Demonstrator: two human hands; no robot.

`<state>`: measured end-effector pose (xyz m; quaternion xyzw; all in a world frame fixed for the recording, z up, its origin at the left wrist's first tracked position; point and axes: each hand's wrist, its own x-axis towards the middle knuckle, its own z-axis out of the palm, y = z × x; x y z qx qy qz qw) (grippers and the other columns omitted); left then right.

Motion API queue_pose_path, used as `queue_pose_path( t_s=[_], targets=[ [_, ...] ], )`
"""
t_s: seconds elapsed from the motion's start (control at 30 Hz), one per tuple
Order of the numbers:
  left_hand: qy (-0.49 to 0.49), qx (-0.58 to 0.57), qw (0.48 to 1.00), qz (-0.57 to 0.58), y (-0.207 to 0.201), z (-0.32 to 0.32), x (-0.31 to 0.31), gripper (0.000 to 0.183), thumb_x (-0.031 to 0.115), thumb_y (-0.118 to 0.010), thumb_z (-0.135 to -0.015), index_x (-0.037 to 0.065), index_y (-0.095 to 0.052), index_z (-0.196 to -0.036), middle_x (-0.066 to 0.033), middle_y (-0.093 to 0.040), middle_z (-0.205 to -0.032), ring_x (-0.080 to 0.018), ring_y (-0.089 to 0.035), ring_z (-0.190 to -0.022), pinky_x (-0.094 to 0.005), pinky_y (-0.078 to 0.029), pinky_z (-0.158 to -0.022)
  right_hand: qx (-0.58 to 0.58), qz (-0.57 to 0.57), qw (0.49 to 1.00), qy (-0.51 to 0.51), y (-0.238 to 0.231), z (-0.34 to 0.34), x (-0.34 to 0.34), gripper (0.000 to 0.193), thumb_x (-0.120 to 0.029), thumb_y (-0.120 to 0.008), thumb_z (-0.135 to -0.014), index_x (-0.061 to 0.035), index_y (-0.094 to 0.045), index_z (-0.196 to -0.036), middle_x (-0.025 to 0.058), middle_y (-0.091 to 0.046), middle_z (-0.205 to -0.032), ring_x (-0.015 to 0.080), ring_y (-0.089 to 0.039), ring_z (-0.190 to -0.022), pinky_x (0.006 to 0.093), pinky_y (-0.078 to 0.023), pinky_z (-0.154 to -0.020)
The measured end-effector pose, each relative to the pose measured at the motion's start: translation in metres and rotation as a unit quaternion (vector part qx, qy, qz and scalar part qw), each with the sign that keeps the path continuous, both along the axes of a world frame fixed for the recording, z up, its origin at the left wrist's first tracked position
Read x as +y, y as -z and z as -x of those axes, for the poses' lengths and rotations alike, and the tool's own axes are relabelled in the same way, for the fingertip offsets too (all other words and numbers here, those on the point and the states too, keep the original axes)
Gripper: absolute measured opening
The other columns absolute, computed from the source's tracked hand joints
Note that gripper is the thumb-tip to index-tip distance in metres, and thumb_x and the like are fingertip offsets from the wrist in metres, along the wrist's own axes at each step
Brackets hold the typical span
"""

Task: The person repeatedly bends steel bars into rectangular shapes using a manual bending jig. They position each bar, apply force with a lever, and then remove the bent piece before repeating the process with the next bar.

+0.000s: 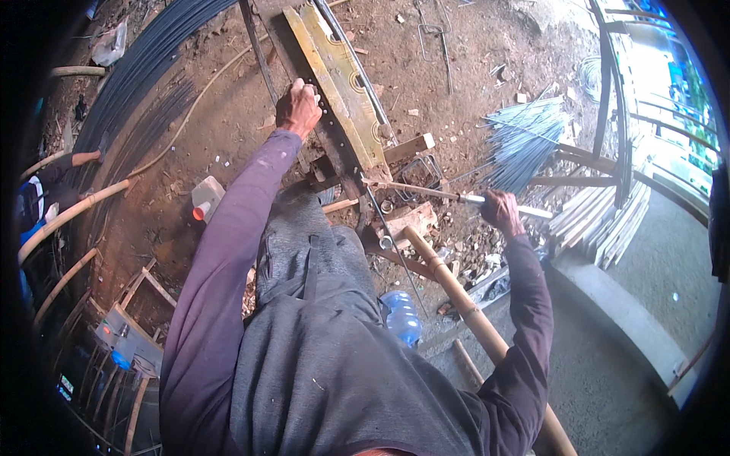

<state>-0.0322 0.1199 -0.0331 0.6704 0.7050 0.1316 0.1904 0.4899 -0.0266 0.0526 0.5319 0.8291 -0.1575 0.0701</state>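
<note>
My left hand (299,109) is closed at the left edge of a narrow wooden bench (334,144). Its fingers curl down beside a row of small dark pegs, and what they hold, if anything, is hidden. To the right, my right hand (502,213) wraps round a long bar-shaped lever (437,189). The lever's far end meets the near end of the bench, and its pale tail sticks out past my fist. From that same spot a thin steel rod (395,247) slants down to the right. A worn yellow board (342,87) lies along the bench top.
Bundled steel rods (525,140) and stacked wood strips (601,220) lie at right. Long dark rods (144,68) curve along the left. A bamboo pole (460,292) runs beside my right arm, near a blue water bottle (401,318). Another person's arm (85,158) shows far left.
</note>
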Motion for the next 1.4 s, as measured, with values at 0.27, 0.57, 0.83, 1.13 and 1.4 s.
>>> queue_pose_path(
  t_s=[0.27, 0.57, 0.83, 1.13, 1.4],
  targets=[
    [-0.012, -0.040, 0.998, -0.042, 0.014, -0.001, -0.003, 0.011, 0.010, -0.072, -0.079, 0.007, -0.064, -0.087, -0.0140, -0.061, -0.100, -0.0359, -0.066, -0.091, -0.0459, -0.054, -0.075, -0.015, 0.007, 0.997, -0.082, 0.027, 0.004, 0.060, 0.009, -0.010, -0.066, -0.074, -0.0069, -0.058, -0.074, 0.0128, -0.062, -0.068, 0.0350, -0.064, -0.063, 0.0464, -0.051, -0.059],
    [-0.064, -0.173, 0.983, 0.003, 0.056, 0.008, 0.001, 0.016, 0.008, -0.074, -0.075, 0.005, -0.064, -0.088, -0.0147, -0.061, -0.100, -0.0367, -0.065, -0.093, -0.0454, -0.054, -0.076, -0.009, 0.006, 0.994, -0.112, 0.037, 0.002, 0.094, 0.012, -0.008, -0.067, -0.070, -0.0063, -0.058, -0.077, 0.0121, -0.060, -0.072, 0.0355, -0.064, -0.070, 0.0467, -0.052, -0.063],
    [-0.027, -0.062, 0.997, -0.031, 0.033, 0.004, -0.003, 0.018, 0.008, -0.075, -0.074, 0.006, -0.063, -0.088, -0.0123, -0.061, -0.100, -0.0323, -0.066, -0.091, -0.0418, -0.055, -0.077, 0.040, -0.022, 0.994, -0.098, 0.056, 0.001, 0.083, 0.012, -0.004, -0.064, -0.072, -0.0068, -0.054, -0.076, 0.0114, -0.058, -0.071, 0.0349, -0.063, -0.068, 0.0466, -0.051, -0.063],
    [-0.040, -0.131, 0.990, -0.014, 0.021, 0.001, -0.001, 0.017, 0.020, -0.075, -0.087, 0.010, -0.064, -0.094, -0.0056, -0.070, -0.093, -0.0243, -0.069, -0.087, -0.0350, -0.055, -0.074, 0.003, -0.035, 0.999, 0.006, 0.061, -0.021, 0.009, 0.006, -0.009, -0.065, -0.075, -0.0090, -0.059, -0.076, 0.0098, -0.062, -0.072, 0.0325, -0.066, -0.071, 0.0443, -0.053, -0.061],
    [0.011, 0.025, 0.998, -0.049, 0.008, -0.004, -0.002, 0.014, 0.018, -0.074, -0.083, 0.009, -0.073, -0.094, -0.0107, -0.068, -0.101, -0.0321, -0.068, -0.095, -0.0443, -0.053, -0.078, -0.082, -0.099, 0.981, 0.144, 0.074, -0.047, -0.022, 0.013, -0.011, -0.071, -0.065, -0.0074, -0.062, -0.075, 0.0128, -0.062, -0.068, 0.0352, -0.064, -0.070, 0.0466, -0.049, -0.069]
  ],
)
